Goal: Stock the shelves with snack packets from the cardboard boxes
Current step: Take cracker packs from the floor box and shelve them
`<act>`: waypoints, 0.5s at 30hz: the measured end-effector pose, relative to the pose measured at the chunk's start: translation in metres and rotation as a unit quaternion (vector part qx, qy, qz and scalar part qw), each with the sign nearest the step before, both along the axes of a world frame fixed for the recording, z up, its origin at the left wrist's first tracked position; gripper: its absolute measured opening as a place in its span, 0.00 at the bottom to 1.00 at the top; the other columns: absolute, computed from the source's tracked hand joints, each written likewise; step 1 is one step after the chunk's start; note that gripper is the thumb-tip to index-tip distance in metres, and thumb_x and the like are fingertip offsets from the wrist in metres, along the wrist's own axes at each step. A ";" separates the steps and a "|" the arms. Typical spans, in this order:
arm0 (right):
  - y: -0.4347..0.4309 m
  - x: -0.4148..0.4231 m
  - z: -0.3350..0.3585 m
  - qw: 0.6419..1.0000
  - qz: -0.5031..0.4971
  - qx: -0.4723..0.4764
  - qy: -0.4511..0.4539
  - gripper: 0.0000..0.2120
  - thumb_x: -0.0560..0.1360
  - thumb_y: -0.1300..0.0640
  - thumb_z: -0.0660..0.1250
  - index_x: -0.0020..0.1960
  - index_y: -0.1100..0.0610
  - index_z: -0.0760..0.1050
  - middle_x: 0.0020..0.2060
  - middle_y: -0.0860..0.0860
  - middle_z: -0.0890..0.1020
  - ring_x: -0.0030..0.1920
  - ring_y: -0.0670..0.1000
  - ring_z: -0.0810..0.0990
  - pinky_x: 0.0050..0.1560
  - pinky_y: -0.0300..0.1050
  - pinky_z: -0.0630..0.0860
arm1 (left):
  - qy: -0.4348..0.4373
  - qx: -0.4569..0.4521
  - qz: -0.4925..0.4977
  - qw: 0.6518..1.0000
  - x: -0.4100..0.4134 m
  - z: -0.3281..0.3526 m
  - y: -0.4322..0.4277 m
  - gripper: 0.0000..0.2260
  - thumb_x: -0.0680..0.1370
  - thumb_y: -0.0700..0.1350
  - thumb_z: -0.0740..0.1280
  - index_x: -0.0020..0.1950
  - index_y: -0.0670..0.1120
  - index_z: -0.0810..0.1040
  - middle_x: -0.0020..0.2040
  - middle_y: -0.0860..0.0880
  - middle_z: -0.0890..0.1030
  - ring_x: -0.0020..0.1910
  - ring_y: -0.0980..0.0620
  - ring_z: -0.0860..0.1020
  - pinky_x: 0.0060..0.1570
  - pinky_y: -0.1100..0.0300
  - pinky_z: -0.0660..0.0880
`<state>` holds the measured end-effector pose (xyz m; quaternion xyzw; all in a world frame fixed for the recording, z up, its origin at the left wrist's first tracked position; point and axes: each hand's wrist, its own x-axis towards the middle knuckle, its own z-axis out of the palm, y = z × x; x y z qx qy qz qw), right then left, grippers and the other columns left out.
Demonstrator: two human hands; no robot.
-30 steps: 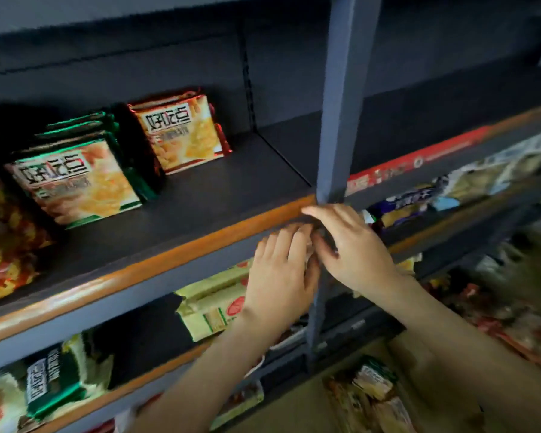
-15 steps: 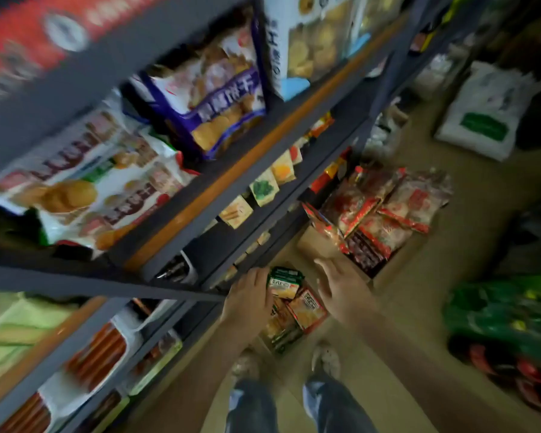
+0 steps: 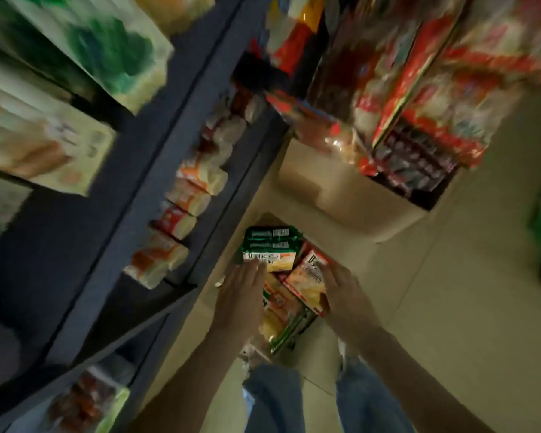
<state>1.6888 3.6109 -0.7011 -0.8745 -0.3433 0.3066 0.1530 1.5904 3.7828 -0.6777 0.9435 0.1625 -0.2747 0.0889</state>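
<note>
Both hands are lowered into the small cardboard box (image 3: pixel 264 219) on the floor, just in front of the person's legs, where the snack packets are kept for stocking. The left hand (image 3: pixel 241 296) is held flat, with its fingers straight and their tips laid on the near edge of the green packets (image 3: pixel 272 246), which are stacked at the far end of the box. Nothing is gripped by it yet. The right hand (image 3: pixel 345 296) is set against the right side of a tilted red packet (image 3: pixel 306 281). Whether that packet is pinched or only touched cannot be told through the blur.

The hands are placed on either side of the contents, probably so that several packets can be gathered at once. Farther off, a large cardboard box (image 3: pixel 341 195) is filled with red bags (image 3: pixel 419 126). The shelves (image 3: pixel 175 126) are close on the left, so a short lift should be enough.
</note>
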 end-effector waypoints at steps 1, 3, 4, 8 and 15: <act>0.007 -0.003 -0.022 1.000 -0.006 -0.002 0.019 0.36 0.61 0.62 0.78 0.67 0.62 0.71 0.57 0.61 0.79 0.55 0.63 0.80 0.54 0.57 0.77 | 0.008 0.005 0.001 1.000 0.004 -0.021 0.004 0.33 0.64 0.43 0.78 0.67 0.41 0.75 0.66 0.41 0.76 0.65 0.43 0.75 0.66 0.50 0.68; 0.025 -0.004 -0.054 0.999 -0.012 0.005 0.042 0.33 0.71 0.53 0.65 0.73 0.63 0.63 0.67 0.62 0.72 0.67 0.63 0.71 0.66 0.61 0.67 | 0.016 0.027 -0.019 0.999 0.013 -0.060 0.013 0.34 0.73 0.42 0.71 0.76 0.41 0.60 0.76 0.40 0.62 0.75 0.42 0.61 0.73 0.49 0.51; 0.035 -0.004 -0.067 0.999 -0.012 0.018 0.037 0.35 0.72 0.51 0.60 0.75 0.63 0.58 0.71 0.61 0.67 0.71 0.62 0.66 0.70 0.61 0.63 | 0.010 0.044 -0.030 0.999 0.019 -0.077 0.019 0.36 0.75 0.42 0.69 0.78 0.42 0.55 0.78 0.40 0.56 0.77 0.43 0.56 0.74 0.49 0.46; 0.065 0.001 -0.114 0.999 0.030 0.034 0.009 0.44 0.76 0.56 0.66 0.78 0.54 0.37 0.78 0.54 0.48 0.78 0.54 0.44 0.72 0.48 0.34 | 0.032 0.058 -0.061 0.996 0.037 -0.127 0.037 0.41 0.77 0.50 0.66 0.79 0.46 0.41 0.79 0.42 0.48 0.78 0.45 0.47 0.74 0.49 0.41; 0.082 0.003 -0.149 0.992 0.056 -0.006 -0.110 0.42 0.66 0.52 0.75 0.75 0.60 0.61 0.67 0.57 0.72 0.66 0.59 0.70 0.68 0.60 0.61 | 0.001 0.067 -0.076 0.995 0.048 -0.146 0.043 0.37 0.71 0.52 0.70 0.74 0.43 0.56 0.67 0.46 0.64 0.65 0.46 0.63 0.63 0.54 0.59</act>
